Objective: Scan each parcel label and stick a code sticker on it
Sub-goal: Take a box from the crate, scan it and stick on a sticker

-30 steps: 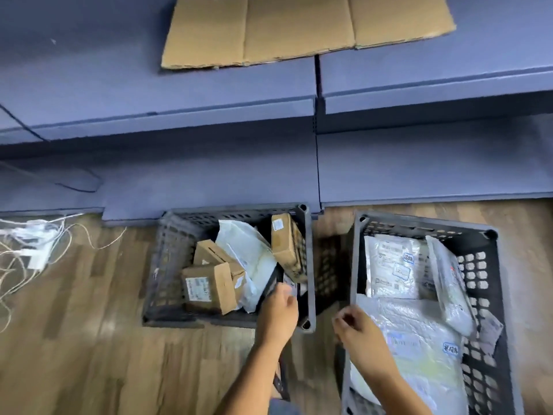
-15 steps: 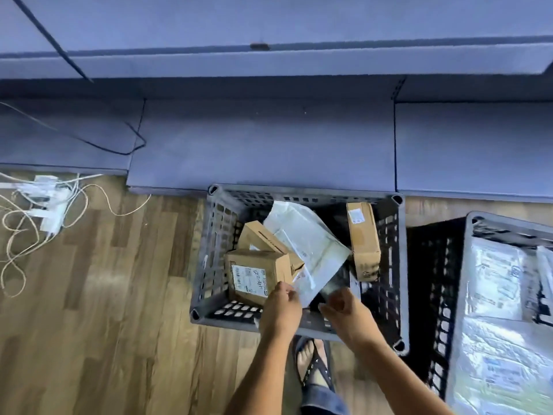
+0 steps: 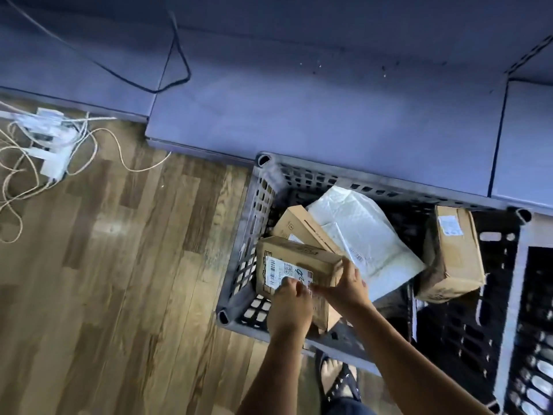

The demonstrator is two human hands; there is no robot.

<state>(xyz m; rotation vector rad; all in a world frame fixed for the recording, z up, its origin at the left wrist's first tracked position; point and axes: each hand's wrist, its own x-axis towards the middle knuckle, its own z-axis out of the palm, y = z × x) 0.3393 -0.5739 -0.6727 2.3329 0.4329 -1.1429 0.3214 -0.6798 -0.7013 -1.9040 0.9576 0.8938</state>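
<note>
A grey slotted crate (image 3: 239,295) on the floor holds several parcels. At its front left, a cardboard box (image 3: 302,257) stands tilted with its white barcode label (image 3: 279,269) facing me. My left hand (image 3: 288,307) has curled fingertips pressed on the label's lower edge. My right hand (image 3: 348,284) grips the box's right corner, fingers reaching toward a small pale sticker (image 3: 309,277) at the label's right end. Behind lie another cardboard box (image 3: 299,227), a white padded mailer (image 3: 362,235) and a third box (image 3: 454,253) leaning on the right wall.
A dark second crate (image 3: 493,295) adjoins on the right. Blue mats (image 3: 299,115) lie beyond, crossed by a black cable (image 3: 179,55). A power strip with tangled white cords (image 3: 51,145) sits on the wood floor at left. My sandalled foot (image 3: 338,381) is below the crate.
The view has swung left and closer to the grey crate. Both hands have moved from the crate's front rim onto the front cardboard box and its label.
</note>
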